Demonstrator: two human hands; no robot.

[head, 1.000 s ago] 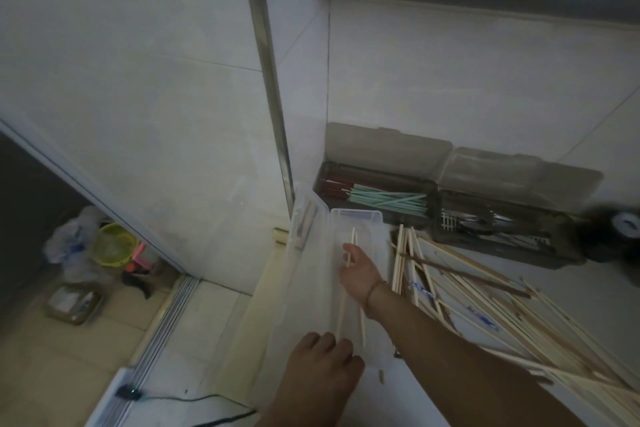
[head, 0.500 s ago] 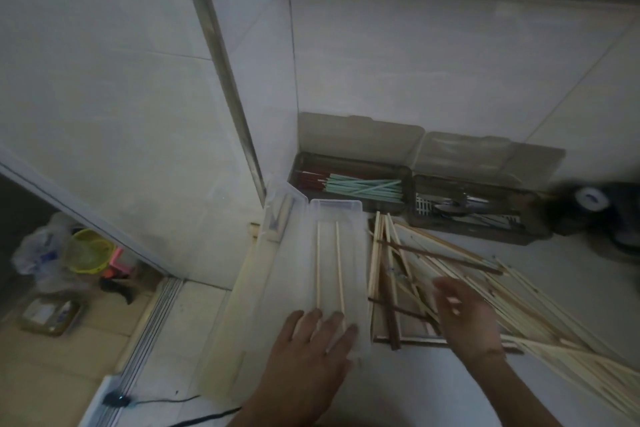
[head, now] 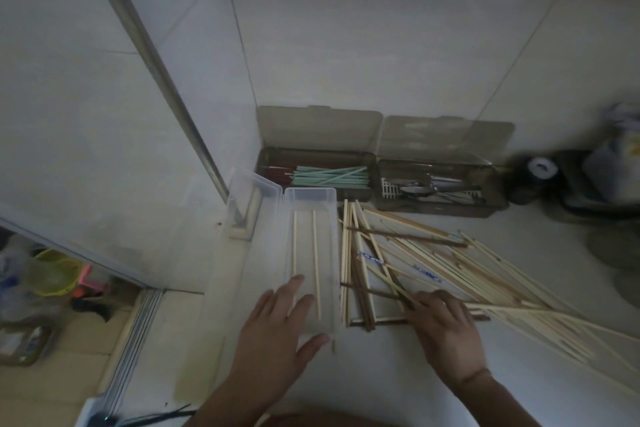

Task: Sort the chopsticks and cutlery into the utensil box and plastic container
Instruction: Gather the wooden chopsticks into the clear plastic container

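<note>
A clear plastic container (head: 330, 218) lies on the counter with two pale wooden chopsticks (head: 315, 253) inside. My left hand (head: 277, 326) rests flat on its near end, fingers spread. To the right sprawls a pile of wooden chopsticks (head: 450, 267), pale and dark mixed. My right hand (head: 446, 329) presses on the pile's near edge, fingers curled on chopsticks. Against the wall stands a brown utensil box (head: 372, 163), lids raised: green and red chopsticks (head: 329, 176) in the left half, metal cutlery (head: 433, 189) in the right.
The container's clear lid (head: 254, 198) leans at its left by the wall corner. A dark appliance with a white roll (head: 540, 168) and a bag (head: 620, 149) sit far right. The counter drops off on the left to a floor with a yellow basket (head: 52, 274).
My right hand let go of the two chopsticks in the container, drew back to the right and came down on the loose pile. My left hand stayed on the container's near end.
</note>
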